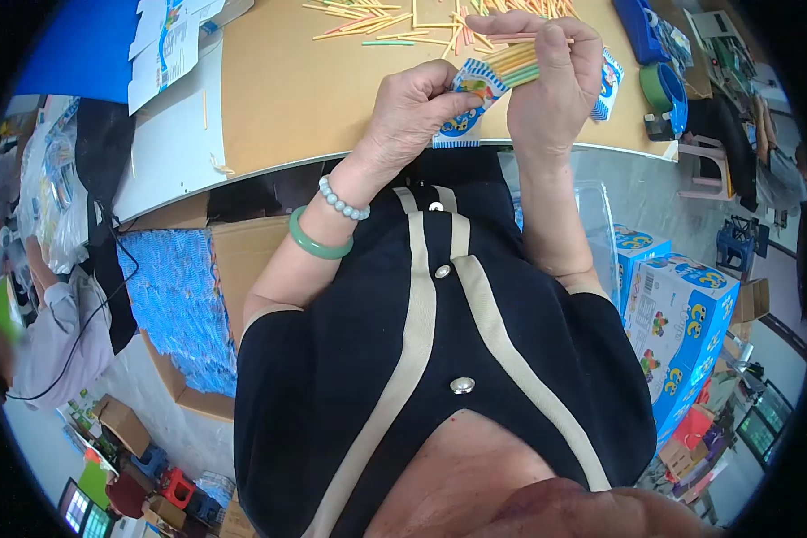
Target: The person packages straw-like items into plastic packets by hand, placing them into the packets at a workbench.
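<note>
Packet (458, 128) is pinched in left hand (419, 106); stick bundle (516, 66) is clamped in right hand (554, 94), ends at packet mouth. Step judged: filling. Open mouth and aligned sticks are called for next. Loose sticks (368, 18) are seen beyond both hands on tabletop (287, 108).

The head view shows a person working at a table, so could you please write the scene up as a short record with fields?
Left hand: grips a blue-and-white packet
Right hand: holds a bundle of coloured sticks
Bundle: ends at the packet's mouth; depth inside cannot be told
Table: loose sticks, a second packet beside the right hand, a green tape roll
Left arm: beaded bracelet, green bangle
Right side, below table: blue printed boxes
</note>
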